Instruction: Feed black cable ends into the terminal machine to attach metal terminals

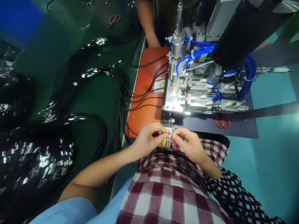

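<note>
My left hand (149, 140) is closed in a pinch at the near edge of the machine, on a thin black cable (131, 130) that comes in from the left. Facing it, my right hand (188, 145) pinches the cable's thin end, with the fingertips of both hands almost meeting. The fine detail of that end is too small to make out. Just behind my fingers is the silver metal block of the machine (174, 102). Several other black cables (146, 101) run across its orange plate (146, 68) into the block's side.
Bundles of black cables with shiny ends (42, 155) cover the green surface on the left. Red-handled scissors (222, 122) lie on the dark mat at right; red-handled pliers (114, 20) lie far left. Blue air hoses (198, 53) top the machine. Another person's arm (147, 25) reaches in behind.
</note>
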Motion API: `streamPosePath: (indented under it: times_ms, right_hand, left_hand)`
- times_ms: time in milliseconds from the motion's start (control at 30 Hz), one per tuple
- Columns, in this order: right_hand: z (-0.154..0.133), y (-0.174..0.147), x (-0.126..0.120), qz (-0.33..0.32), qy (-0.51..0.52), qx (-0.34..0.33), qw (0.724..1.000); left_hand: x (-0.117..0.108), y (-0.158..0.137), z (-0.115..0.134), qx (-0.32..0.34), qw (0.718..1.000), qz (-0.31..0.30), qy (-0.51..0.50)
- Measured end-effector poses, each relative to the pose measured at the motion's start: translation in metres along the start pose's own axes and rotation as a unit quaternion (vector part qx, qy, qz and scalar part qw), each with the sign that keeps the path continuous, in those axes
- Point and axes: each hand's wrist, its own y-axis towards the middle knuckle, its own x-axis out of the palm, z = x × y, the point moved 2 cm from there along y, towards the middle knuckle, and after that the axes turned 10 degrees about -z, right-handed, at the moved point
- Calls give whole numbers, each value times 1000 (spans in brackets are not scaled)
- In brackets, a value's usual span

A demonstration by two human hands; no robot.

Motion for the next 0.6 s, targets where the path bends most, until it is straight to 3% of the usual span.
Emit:
streamPosePath:
  times_ms: [67, 133, 267, 367, 600]
  right_hand:
    - [0, 5, 2, -2, -8, 5, 1000]
    - [1, 10, 4, 10, -4, 13, 1000]
    - [4, 15, 2, 50, -45, 8, 998]
    - [5, 15, 1, 67, -72, -10, 995]
    - [3, 7, 8, 92, -107, -50, 989]
  left_hand:
    - [-3, -4, 3, 29, 989, 25, 144]
    - [-4, -4, 3, 19, 980, 20, 199]
    - [-8, 8, -6, -48, 999, -3, 23]
    - [-11, 16, -12, -86, 993, -4, -75]
    - [-6, 9, -17, -80, 993, -43, -74]
